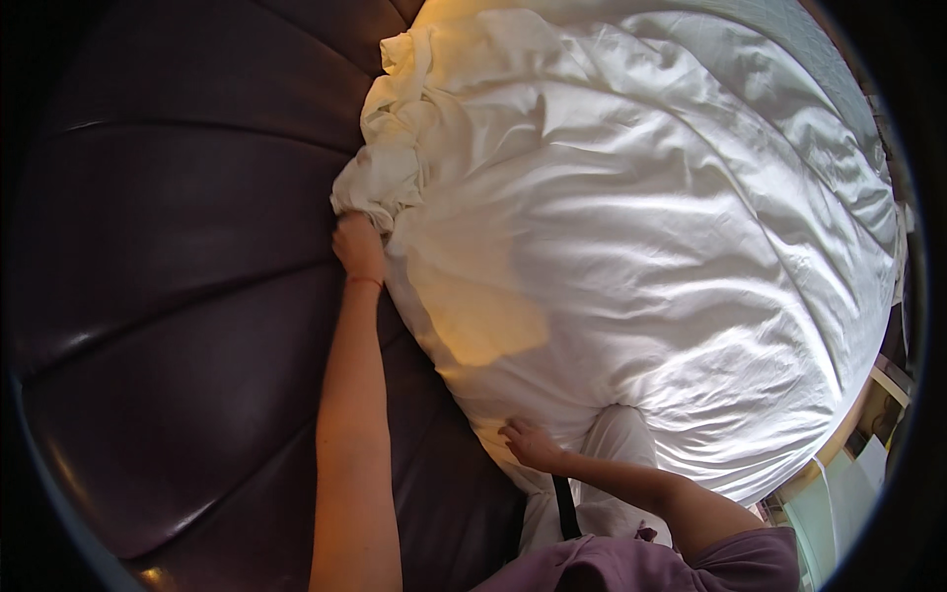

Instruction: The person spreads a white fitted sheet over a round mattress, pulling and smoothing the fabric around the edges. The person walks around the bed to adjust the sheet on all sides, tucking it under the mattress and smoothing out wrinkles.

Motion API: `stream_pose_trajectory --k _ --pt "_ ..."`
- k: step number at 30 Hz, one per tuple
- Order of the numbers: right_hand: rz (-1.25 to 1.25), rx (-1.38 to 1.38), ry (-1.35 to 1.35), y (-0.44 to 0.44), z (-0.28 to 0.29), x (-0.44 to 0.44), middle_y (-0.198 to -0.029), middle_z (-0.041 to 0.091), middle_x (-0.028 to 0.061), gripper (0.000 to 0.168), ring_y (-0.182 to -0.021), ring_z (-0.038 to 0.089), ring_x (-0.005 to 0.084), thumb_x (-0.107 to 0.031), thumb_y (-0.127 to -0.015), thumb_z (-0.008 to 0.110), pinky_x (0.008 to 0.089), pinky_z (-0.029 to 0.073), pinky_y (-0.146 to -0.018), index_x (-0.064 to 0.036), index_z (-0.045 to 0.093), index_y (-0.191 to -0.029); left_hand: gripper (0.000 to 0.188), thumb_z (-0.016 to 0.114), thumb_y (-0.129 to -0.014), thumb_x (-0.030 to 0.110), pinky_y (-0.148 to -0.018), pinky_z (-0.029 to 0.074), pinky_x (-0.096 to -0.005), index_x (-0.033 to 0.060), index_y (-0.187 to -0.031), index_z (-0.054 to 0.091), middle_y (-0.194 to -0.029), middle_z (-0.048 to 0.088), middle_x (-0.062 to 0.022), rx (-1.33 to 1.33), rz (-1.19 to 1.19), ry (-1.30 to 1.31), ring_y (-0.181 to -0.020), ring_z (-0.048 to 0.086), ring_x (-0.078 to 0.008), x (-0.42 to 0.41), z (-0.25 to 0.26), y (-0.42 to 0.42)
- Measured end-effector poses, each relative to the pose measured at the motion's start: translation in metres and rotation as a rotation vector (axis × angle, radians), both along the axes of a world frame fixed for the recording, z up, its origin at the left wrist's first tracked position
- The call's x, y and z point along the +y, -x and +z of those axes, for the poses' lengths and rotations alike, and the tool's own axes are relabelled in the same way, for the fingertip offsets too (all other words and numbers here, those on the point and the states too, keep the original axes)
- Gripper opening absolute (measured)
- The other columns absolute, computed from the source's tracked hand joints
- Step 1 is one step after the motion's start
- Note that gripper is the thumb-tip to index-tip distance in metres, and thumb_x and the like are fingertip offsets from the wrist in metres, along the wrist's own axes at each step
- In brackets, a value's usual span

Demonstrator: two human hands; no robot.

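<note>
A wrinkled white bed sheet (651, 200) spreads over a mattress in front of me. Along its left side, by the dark padded headboard, part of the fabric lies in a bunched roll (381, 174). At the lower end of that roll, my left hand (359, 244) has its fingers closed on the cloth; the fingertips are hidden in the folds. My right hand (530, 445) rests on the sheet near its lower left edge, fingers loosely bent and slightly apart, with no cloth visibly pinched. One of my knees (625, 436) presses into the sheet, creasing it.
The dark, leather-like headboard (185, 200) with stitched seams runs down the whole left side. A paler quilted surface (784, 37) shows past the sheet at the upper right. Beyond the bed's right edge stand partly seen shelves or furniture (891, 381) and a pale green surface (817, 510).
</note>
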State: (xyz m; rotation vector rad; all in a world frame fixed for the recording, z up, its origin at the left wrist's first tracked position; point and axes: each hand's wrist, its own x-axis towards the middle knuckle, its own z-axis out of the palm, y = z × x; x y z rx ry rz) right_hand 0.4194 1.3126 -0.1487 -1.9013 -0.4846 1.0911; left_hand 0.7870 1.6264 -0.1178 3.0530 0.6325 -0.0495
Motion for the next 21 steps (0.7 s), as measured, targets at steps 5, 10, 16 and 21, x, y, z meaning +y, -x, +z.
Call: stream_pose_trajectory --k 5,10,16,21 --pt "-0.070 -0.316 -0.066 -0.027 0.010 0.001 -0.117 0.055 0.0125 0.046 -0.103 0.054 0.0328 -0.020 -0.078 0.069 0.0431 0.044 -0.088 -0.006 0.053 -0.119 0.019 0.051 -0.092 0.012 -0.067 0.054 -0.0485 -0.0032 -0.103 0.047 -0.086 0.066 -0.0257 -0.207 0.039 0.260 -0.080 0.065 -0.0452 -0.010 0.031 -0.041" --pt "0.697 -0.100 -0.247 0.096 -0.064 0.005 -0.089 0.066 0.0175 0.025 -0.089 0.063 0.0364 -0.020 -0.071 0.064 0.0479 0.050 -0.080 -0.003 0.069 -0.089 0.066 0.058 -0.089 0.012 -0.108 0.028 -0.0502 -0.0052 -0.142 0.024 -0.143 0.030 -0.0305 -0.443 -0.170 0.254 -0.135 0.028 -0.0448 -0.063 -0.010 0.007" --pt "0.110 0.037 -0.201 0.004 -0.001 0.000 -0.087 0.064 0.0153 0.016 -0.085 0.063 0.0365 -0.020 -0.086 0.058 0.0459 0.050 -0.073 -0.010 0.065 -0.096 0.064 0.056 -0.092 0.032 -0.107 0.018 -0.0658 0.0131 -0.148 0.030 -0.156 0.015 -0.0184 -0.020 -0.380 0.220 -0.141 0.008 -0.0513 -0.143 -0.045 0.070" --pt "-0.302 -0.543 -0.208 -0.209 -0.018 -0.054 -0.091 0.063 0.0126 0.011 -0.092 0.060 0.0340 -0.013 -0.086 0.061 0.0435 0.047 -0.082 -0.007 0.063 -0.095 0.065 0.045 -0.093 0.053 -0.100 0.012 -0.0762 0.0234 -0.149 0.030 -0.159 0.013 -0.0063 -0.027 -0.087 0.018 -0.140 0.004 -0.0535 -0.141 -0.076 0.021"
